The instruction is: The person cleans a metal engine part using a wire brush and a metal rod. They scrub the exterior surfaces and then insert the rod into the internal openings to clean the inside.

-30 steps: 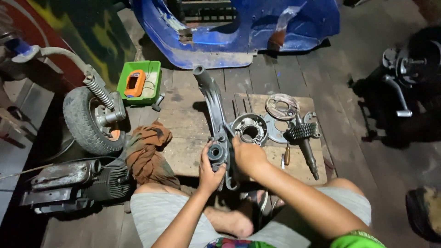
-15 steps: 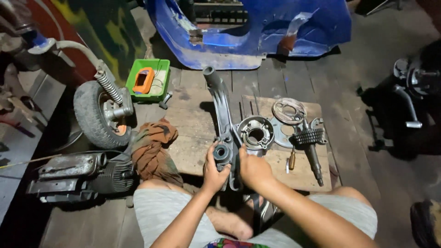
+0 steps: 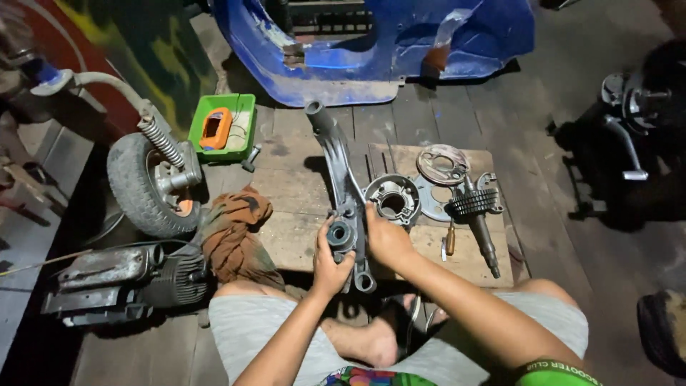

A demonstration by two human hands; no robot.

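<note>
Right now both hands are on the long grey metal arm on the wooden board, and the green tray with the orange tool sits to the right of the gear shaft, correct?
Not quite. In the head view the left hand and right hand do grip the long grey metal arm on the wooden board, but the green tray with the orange tool sits far left of the gear shaft.

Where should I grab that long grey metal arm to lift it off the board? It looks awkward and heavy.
Probably at its narrow middle section, coming from above. The grey arm lies flat on the wooden board; its near end is bulky and already held by the left hand and right hand, while the mid shaft is slim and bare enough for fingers to wrap.
</note>
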